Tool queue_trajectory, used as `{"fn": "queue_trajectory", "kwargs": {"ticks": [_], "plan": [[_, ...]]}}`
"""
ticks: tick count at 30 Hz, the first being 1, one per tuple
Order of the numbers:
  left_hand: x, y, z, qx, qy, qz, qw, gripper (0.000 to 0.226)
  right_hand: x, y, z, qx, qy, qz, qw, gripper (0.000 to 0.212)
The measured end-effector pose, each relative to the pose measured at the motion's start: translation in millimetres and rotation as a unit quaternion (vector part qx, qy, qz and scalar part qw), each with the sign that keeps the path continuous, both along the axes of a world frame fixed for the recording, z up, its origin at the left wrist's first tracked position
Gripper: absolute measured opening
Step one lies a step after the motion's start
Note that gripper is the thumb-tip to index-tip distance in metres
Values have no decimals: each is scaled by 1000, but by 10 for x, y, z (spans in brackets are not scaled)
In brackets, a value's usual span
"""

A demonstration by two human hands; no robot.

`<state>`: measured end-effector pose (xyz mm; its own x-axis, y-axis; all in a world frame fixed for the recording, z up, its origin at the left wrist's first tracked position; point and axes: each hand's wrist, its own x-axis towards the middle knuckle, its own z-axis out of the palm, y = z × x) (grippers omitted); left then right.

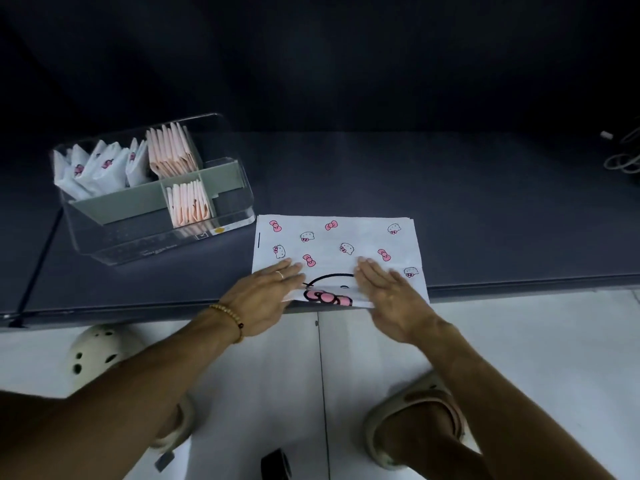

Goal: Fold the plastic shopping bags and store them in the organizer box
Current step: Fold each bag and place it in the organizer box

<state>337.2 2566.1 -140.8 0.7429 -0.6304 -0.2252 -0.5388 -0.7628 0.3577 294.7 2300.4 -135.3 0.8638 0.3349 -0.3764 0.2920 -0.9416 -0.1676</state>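
A white plastic bag (332, 242) printed with pink bows and cat faces lies flat on the dark table at its near edge. My left hand (268, 296) presses flat on the bag's near left part, fingers straight. Flat on the near right part, with straight fingers, lies my right hand (388, 292). Between the hands a large pink bow print shows. The clear organizer box (235, 211) stands to the left and a little farther back, holding several folded white bags (100, 168) and folded pink bags (171, 150) in grey compartments.
The dark table (450, 202) stretches away to the right and back. White cables (623, 157) lie at the far right. Below the table edge are a white tiled floor and my feet in pale sandals (415, 417).
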Motion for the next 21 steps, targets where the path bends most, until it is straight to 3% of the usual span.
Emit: {"fn": "queue_trajectory", "kwargs": {"ticks": [4, 7, 10, 13, 17, 21], "plan": [[206, 21, 250, -100, 110, 121, 982, 19, 196, -348, 236, 155, 27, -205, 966, 48], [366, 25, 353, -166, 124, 216, 954, 25, 379, -557, 341, 213, 29, -332, 918, 14], [480, -22, 306, -182, 119, 294, 931, 21, 505, -662, 350, 251, 42, -391, 885, 11], [507, -72, 175, -148, 126, 407, 893, 46, 589, -657, 257, 240, 18, -447, 862, 10], [487, -105, 18, -76, 70, 431, 897, 42, 624, -606, 82, 155, -29, -469, 869, 45], [409, -134, -22, -19, -16, 434, 900, 36, 636, -532, 53, 114, -36, -478, 870, 33]]}}
